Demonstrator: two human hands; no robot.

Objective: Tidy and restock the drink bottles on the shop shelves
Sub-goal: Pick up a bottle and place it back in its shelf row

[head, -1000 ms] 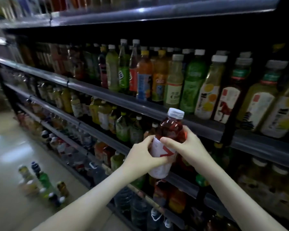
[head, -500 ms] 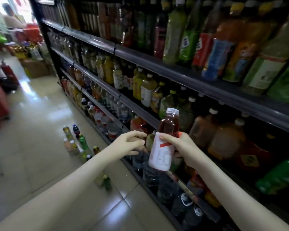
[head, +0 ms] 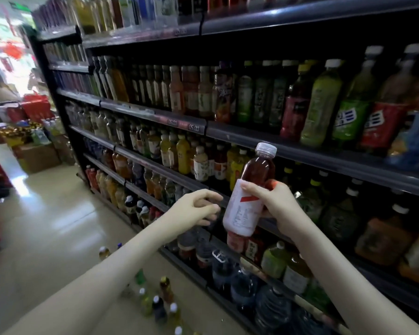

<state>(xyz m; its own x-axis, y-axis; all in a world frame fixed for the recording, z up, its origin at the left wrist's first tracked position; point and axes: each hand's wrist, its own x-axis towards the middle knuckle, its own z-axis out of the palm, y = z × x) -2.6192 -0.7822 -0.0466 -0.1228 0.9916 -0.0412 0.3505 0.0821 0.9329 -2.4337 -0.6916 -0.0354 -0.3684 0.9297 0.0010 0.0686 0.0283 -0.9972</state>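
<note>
Head view: your red drink bottle [head: 242, 213] is up in front of the middle shelves [head: 324, 157], cap up, tilted slightly right, white label toward you. Your right hand [head: 278, 206] grasps it around the label, thumb on the front. Your left hand [head: 194, 209] hovers just left of it, fingers loosely curled, holding nothing and not touching it. The step looks like restocking, with one bottle on its way to a slot. The next move probably needs a gap among matching drinks, label facing out. More loose bottles [head: 155, 303] stand on the floor, near left.
</note>
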